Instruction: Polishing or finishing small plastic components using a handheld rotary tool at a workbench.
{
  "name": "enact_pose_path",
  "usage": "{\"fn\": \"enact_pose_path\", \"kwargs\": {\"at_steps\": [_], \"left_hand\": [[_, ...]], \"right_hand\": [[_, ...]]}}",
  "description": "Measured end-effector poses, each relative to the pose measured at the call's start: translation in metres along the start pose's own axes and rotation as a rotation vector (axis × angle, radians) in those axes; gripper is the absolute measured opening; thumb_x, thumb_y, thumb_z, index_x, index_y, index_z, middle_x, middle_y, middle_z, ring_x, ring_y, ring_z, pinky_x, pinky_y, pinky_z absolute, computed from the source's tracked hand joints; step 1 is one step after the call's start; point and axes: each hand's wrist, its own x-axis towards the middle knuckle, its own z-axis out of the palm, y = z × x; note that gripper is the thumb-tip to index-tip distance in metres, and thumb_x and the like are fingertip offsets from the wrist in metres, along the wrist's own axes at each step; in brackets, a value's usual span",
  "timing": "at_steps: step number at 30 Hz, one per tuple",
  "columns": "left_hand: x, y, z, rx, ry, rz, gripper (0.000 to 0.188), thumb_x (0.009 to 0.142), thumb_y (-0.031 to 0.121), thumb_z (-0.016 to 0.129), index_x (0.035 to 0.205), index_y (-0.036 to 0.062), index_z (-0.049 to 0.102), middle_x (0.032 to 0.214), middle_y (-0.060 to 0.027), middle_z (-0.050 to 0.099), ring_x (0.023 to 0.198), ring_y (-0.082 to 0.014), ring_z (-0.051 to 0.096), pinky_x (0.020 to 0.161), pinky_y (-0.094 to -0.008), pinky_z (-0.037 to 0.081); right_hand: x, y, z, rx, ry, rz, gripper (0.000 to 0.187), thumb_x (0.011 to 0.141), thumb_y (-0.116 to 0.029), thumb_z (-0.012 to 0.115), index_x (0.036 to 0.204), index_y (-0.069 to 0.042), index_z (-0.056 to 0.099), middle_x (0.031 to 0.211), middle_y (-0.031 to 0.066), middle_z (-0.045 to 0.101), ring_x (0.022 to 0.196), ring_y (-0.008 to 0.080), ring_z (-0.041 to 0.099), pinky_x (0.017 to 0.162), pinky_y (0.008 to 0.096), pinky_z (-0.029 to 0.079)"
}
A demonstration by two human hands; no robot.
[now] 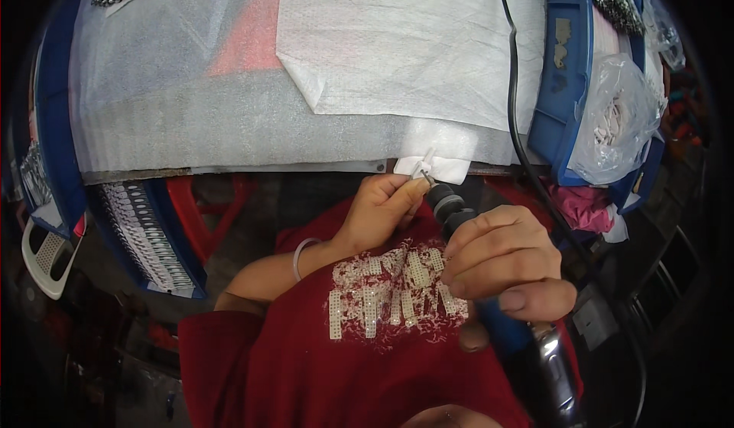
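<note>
My left hand [380, 210] is at the near edge of the table, thumb and fingers pinched on a small light-coloured piece [421, 170]. Most of that piece is hidden by the fingertips, so its kind cannot be made out. My right hand [508, 254] is wrapped round a handheld rotary tool [501, 329] with a blue and dark body and a black chuck. The tool slants up and left, and its thin bit meets or nearly meets the pinched piece. Just beyond the fingertips, a white folded pad [453, 170] lies over the table edge.
White sheeting [413, 46] covers grey foam [206, 126] on the table. A black cable [514, 84] runs down the right side. Blue bins [562, 107] flank the table, with a clear plastic bag [615, 118] at right. Rows of metal parts [145, 233] fill a lower left tray.
</note>
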Motion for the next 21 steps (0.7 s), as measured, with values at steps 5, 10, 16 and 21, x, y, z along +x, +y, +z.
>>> {"fn": "enact_pose_path", "kwargs": {"at_steps": [5, 10, 16, 21], "left_hand": [[-0.002, 0.007, 0.004, -0.046, -0.043, -0.036, 0.024, 0.097, 0.02, 0.054, 0.088, 0.0004, 0.065, 0.061, 0.0046, 0.048, 0.052, -0.0023, 0.039, 0.046, -0.0187, 0.03], [-0.002, 0.003, 0.001, -0.045, -0.026, -0.04, 0.023, 0.097, 0.02, 0.055, 0.094, -0.0003, 0.066, 0.061, 0.0045, 0.048, 0.052, -0.0025, 0.039, 0.046, -0.0186, 0.03], [-0.002, 0.005, 0.003, -0.012, 0.004, -0.051, 0.023, 0.097, 0.019, 0.055, 0.093, -0.0007, 0.067, 0.062, 0.0043, 0.049, 0.052, -0.0025, 0.039, 0.047, -0.0186, 0.03], [-0.001, 0.002, 0.002, -0.049, 0.0, -0.035, 0.022, 0.096, 0.018, 0.056, 0.092, -0.0003, 0.067, 0.062, 0.0048, 0.049, 0.053, -0.0022, 0.039, 0.047, -0.0183, 0.03]], "right_hand": [[-0.007, -0.007, 0.0, 0.025, 0.157, -0.064, 0.03, 0.081, -0.013, 0.071, 0.095, 0.001, 0.047, 0.072, 0.0179, 0.062, 0.057, 0.026, 0.063, 0.052, 0.0358, 0.053], [-0.008, -0.002, -0.004, 0.053, 0.089, -0.058, 0.025, 0.087, -0.013, 0.064, 0.097, 0.003, 0.047, 0.075, 0.0211, 0.061, 0.061, 0.0286, 0.063, 0.054, 0.038, 0.054], [-0.012, 0.002, -0.008, 0.087, 0.064, -0.093, 0.023, 0.087, -0.011, 0.061, 0.097, 0.003, 0.047, 0.079, 0.023, 0.062, 0.064, 0.0305, 0.063, 0.057, 0.0394, 0.054], [-0.011, 0.001, -0.005, 0.088, 0.081, -0.063, 0.027, 0.081, -0.011, 0.067, 0.094, 0.003, 0.048, 0.078, 0.0217, 0.062, 0.064, 0.0299, 0.063, 0.057, 0.0387, 0.054]]}}
